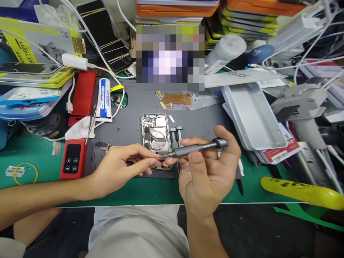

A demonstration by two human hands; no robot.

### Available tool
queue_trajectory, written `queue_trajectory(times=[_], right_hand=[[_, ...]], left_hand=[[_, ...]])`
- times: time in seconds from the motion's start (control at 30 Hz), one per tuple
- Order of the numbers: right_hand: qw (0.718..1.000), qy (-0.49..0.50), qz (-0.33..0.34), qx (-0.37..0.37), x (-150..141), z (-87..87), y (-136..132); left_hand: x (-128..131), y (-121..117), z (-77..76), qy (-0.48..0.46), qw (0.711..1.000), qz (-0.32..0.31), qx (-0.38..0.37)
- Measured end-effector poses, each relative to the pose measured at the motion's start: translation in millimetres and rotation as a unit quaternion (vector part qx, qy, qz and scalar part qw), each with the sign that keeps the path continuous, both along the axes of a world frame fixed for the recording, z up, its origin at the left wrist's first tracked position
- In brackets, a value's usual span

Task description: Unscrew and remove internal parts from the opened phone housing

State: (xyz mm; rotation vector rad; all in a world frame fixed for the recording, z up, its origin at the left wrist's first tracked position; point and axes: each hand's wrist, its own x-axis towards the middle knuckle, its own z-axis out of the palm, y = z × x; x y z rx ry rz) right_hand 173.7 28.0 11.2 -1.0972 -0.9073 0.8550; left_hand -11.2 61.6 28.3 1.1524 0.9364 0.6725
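My right hand [206,172] was curled around a grey screwdriver [197,148], thumb and forefinger pinched on the barrel, the other fingers folded loosely under it; the tool lay nearly level, tip pointing left. My left hand [118,168] met that tip, forefinger and thumb nearly closed on it; whether they held a screw or a bit I could not tell. Both sets of fingertips hovered over the lower end of an opened phone [156,134], back off, insides showing, lying on the grey work mat [129,107], which sat on a green bench [32,150].

Left of the mat: a red box [73,159] with a black button panel, tweezers [91,125] leaning across a white tissue, and a white glue tube [104,100] with blue print too small to read for certain. A yellow rubber band [25,173] lay near the bench edge.

Right of the mat: a shallow metal tray [252,118], tilted, nothing visible inside. Nearer, a yellow tool handle [303,191].

Farther back left, a yellow package [29,43] read "BATTERY". Stacked orange cases [174,9] sat at the rear
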Motion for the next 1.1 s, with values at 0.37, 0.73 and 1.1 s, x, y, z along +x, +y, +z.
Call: queue_trajectory(times=[0.37,0.73,1.1], right_hand=[[1.000,0.003,-0.008,-0.001,1.2,-0.7,0.3],[1.000,-0.008,-0.001,-0.012,3.0,-0.4,0.5],[1.000,0.004,0.000,-0.017,2.1,0.8,1.6]], left_hand=[[-0.7,0.1,-1.3,-0.015,1.000,-0.005,-0.005],[0.0,-0.5,-2.3,-0.031,0.999,-0.005,-0.016],[0.8,-0.9,-1.7,-0.046,0.998,0.007,-0.039]])
